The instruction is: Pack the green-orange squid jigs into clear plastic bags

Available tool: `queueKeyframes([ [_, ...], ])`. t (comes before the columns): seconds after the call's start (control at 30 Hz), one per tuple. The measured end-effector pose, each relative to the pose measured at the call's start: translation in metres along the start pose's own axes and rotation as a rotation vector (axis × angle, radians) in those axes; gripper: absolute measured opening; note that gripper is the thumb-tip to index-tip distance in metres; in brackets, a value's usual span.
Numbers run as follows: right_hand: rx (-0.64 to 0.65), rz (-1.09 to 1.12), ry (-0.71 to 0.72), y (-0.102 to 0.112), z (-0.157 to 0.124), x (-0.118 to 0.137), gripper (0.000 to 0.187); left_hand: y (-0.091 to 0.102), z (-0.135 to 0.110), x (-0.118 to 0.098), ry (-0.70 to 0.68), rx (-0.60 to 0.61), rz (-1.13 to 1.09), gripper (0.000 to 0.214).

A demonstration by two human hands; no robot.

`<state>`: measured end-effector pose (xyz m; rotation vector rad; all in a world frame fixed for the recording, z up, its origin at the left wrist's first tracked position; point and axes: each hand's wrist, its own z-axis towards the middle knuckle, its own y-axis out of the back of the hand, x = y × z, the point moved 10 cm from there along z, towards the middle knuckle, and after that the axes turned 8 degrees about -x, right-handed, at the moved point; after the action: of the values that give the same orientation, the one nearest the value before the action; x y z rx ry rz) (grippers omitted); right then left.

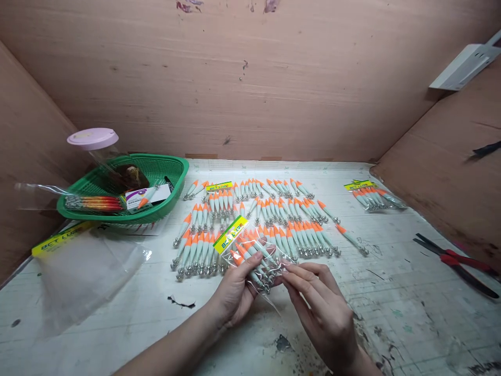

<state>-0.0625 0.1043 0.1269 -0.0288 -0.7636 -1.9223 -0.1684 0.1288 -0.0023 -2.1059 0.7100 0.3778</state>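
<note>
My left hand (pixel 237 287) is closed around a clear plastic bag of fishing lures (pixel 254 256), its thumb pressed over the front. The bag has a yellow and green header, and several orange-and-pale-green lures with metal hooks show through it. At the bag's lower right edge, the fingers of my right hand (pixel 323 308) pinch the plastic. Beyond my hands, loose lures (pixel 277 209) of the same colours lie in rows on the white table. Another filled bag (pixel 221 201) lies among these rows. Part of the nearer rows is hidden behind the held bag.
A green basket (pixel 160 209) at the left holds a lidded jar and packaged lures. Flat plastic bags (pixel 90 277) lie in front of it. To the right are red-and-black pliers (pixel 456 263) and filled lure bags (pixel 373 197). Wooden panels (pixel 242 104) enclose the back and sides.
</note>
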Motion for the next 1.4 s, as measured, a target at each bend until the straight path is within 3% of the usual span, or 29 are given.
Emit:
queueKeyframes([
  [0.1, -0.094, -0.032, -0.066, 0.01, -0.002, -0.006, 0.021, -0.004, -0.002, 0.002, -0.001, 0.038, -0.013, 0.044],
  [0.23, -0.118, -0.03, -0.116, 0.01, -0.007, -0.014, 0.022, -0.005, -0.003, 0.005, 0.002, 0.07, -0.042, 0.044],
  [0.43, -0.045, 0.029, -0.095, 0.005, -0.007, -0.002, 0.024, -0.003, -0.001, 0.005, 0.005, 0.062, -0.034, 0.046],
  [0.53, 0.025, 0.12, -0.06, 0.02, -0.006, -0.012, 0.025, 0.001, 0.0, 0.004, 0.017, 0.029, -0.007, 0.043],
  [0.6, 0.024, 0.044, -0.062, 0.044, -0.007, -0.045, 0.024, 0.003, 0.001, 0.003, 0.017, 0.005, 0.008, 0.042],
  [0.67, 0.025, -0.2, -0.127, 0.072, -0.011, -0.1, 0.018, 0.003, 0.001, 0.002, 0.019, -0.009, 0.007, 0.041],
  [0.7, 0.066, -0.33, -0.152, 0.083, -0.015, -0.129, 0.016, 0.003, 0.001, 0.002, 0.022, -0.016, 0.002, 0.041],
  [0.77, 0.153, -0.387, -0.172, 0.097, -0.023, -0.174, 0.021, 0.004, 0.001, 0.003, 0.032, -0.031, -0.004, 0.041],
  [0.83, 0.249, -0.37, -0.159, 0.099, -0.032, -0.201, 0.025, 0.005, 0.001, 0.003, 0.033, -0.049, -0.004, 0.042],
  [0.93, 0.319, -0.341, -0.142, 0.092, -0.041, -0.215, 0.025, 0.006, 0.001, 0.001, 0.01, -0.074, -0.004, 0.043],
  [1.03, 0.309, -0.324, -0.138, 0.089, -0.041, -0.211, 0.025, 0.007, 0.0, -0.001, -0.005, -0.093, -0.005, 0.04],
  [1.13, 0.296, -0.281, -0.123, 0.092, -0.031, -0.184, 0.022, 0.008, 0.0, 0.0, 0.01, -0.101, -0.019, 0.039],
  [1.27, 0.307, -0.083, -0.208, 0.102, -0.008, -0.12, 0.015, 0.007, 0.001, 0.0, 0.029, -0.099, -0.041, 0.04],
  [1.4, 0.501, 0.19, -0.233, 0.074, -0.004, -0.05, 0.021, 0.008, 0.002, -0.001, 0.015, -0.094, -0.043, 0.042],
])
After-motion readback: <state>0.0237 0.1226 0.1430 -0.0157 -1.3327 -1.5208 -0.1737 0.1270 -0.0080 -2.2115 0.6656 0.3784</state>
